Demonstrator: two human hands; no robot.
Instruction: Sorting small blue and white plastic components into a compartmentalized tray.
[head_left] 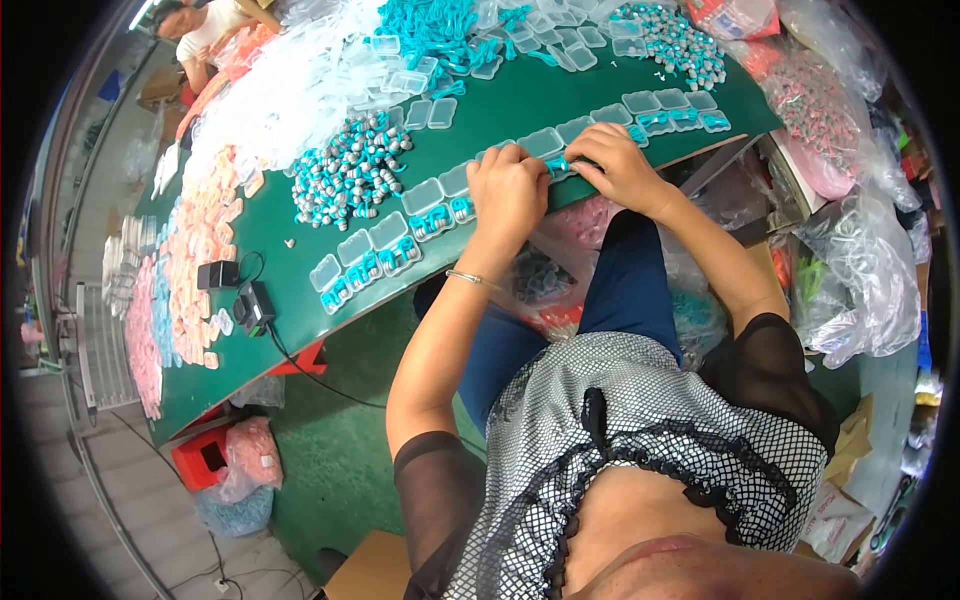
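A row of small clear plastic cases [425, 196] with raised lids runs along the front edge of the green table. Cases at the left end hold teal-and-grey pieces [398, 255] that look like earplugs with cords; those at the right end hold teal cords [684, 115]. My left hand [508, 190] bends over the middle of the row, its fingers closed and what they grip hidden. Facing it, my right hand [620, 165] has its thumb and fingertips drawn together at the same case. Between the two hands a bit of teal cord [557, 164] shows.
Beyond the row lie a pile of teal-and-grey plugs [350, 170], loose teal cords [425, 35] and a heap of clear plastic [300, 85]. Peach pieces [200, 240] and a black adapter [253, 305] lie left. Filled bags [815, 105] stand right. Another person [205, 30] sits far left.
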